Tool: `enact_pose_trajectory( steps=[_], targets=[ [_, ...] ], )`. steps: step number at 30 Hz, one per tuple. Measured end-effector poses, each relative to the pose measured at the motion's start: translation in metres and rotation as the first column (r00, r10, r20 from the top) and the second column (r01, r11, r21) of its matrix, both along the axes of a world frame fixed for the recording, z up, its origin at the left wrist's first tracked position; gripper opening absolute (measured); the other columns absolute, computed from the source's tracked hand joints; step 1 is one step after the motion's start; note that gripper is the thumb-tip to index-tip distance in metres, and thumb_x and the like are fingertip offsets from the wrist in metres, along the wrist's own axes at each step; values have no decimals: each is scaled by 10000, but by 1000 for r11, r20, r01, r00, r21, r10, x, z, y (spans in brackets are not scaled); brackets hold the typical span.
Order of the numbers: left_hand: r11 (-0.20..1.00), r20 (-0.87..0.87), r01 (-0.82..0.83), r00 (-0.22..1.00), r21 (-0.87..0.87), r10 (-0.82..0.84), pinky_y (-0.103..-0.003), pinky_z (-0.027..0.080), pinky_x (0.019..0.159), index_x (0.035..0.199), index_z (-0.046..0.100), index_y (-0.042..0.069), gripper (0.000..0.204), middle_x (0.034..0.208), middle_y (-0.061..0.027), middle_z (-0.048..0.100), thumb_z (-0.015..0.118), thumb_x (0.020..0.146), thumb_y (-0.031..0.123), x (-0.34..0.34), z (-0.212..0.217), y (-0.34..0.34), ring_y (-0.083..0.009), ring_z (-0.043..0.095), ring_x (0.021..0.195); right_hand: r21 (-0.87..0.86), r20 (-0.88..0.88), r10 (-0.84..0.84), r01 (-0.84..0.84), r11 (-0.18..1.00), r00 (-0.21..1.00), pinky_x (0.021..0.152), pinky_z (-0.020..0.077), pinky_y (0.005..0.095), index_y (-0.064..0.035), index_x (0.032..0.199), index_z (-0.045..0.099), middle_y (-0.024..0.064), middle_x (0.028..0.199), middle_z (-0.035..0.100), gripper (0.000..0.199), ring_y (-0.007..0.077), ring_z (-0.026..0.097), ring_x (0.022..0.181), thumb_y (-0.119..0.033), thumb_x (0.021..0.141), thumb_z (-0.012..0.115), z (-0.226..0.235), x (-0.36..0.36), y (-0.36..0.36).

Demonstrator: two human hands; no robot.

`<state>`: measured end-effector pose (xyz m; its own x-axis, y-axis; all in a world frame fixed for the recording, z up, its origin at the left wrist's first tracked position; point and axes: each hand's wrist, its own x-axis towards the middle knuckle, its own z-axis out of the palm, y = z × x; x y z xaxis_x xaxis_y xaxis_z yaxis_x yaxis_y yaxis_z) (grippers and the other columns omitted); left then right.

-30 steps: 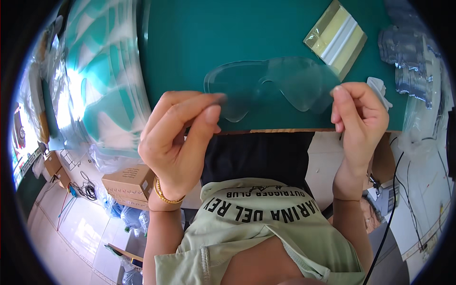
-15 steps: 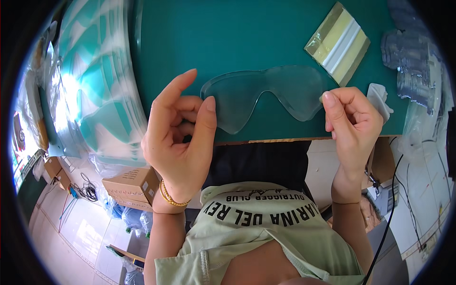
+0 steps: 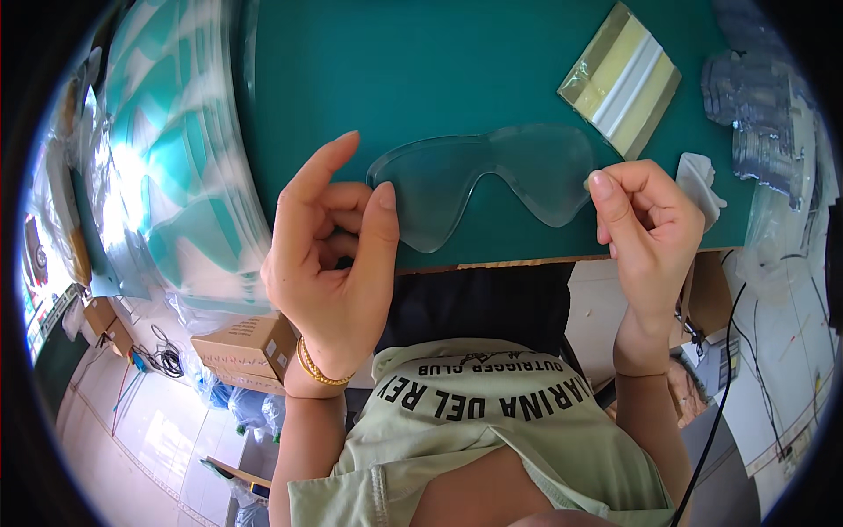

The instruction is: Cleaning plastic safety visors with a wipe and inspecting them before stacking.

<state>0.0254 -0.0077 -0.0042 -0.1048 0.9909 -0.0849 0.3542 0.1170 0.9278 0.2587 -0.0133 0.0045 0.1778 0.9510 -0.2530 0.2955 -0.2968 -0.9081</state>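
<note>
**Clear goggle lens held at both ends over the green table**

The left hand pinches the left end of a clear goggle lens between thumb and fingers, with the index finger raised. The right hand is curled and pinches the right end with the thumb. The lens is just above the green table, near its front edge. A striped pad in plastic wrap lies further back, and a white scrap lies beside the right hand.

green table | striped foil packet | white scrap | clear plastic stack
</note>
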Motion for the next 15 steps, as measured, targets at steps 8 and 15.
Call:
enact_pose_trajectory(
  steps=[8, 15],
  targets=[
    [1000, -3, -9, 1000, -7, 9, -146, 443, 555, 1297, 573, -6, 405, 793, -16, 638, 674, 906, -41, 1, 1, 1, -20, 564, 644, -14, -1, 4, -4, 1000, 1000, 486, 307, 177, 1, 825, 649, -33, 633, 567, 180, 6, 461, 537, -126, 936, 711, 0, -2, 1],
    [1000, -45, -18, 999, 6, 18, -148, 424, 523, 1299, 580, 28, 431, 764, -7, 635, 688, 887, -34, 0, -1, 2, -18, 541, 596, 61, 308, 9, -30, 998, 951, 513, 299, 177, -44, 753, 600, -61, 603, 503, 236, 12, 410, 551, -142, 930, 721, 8, 7, 9]
  ],
)
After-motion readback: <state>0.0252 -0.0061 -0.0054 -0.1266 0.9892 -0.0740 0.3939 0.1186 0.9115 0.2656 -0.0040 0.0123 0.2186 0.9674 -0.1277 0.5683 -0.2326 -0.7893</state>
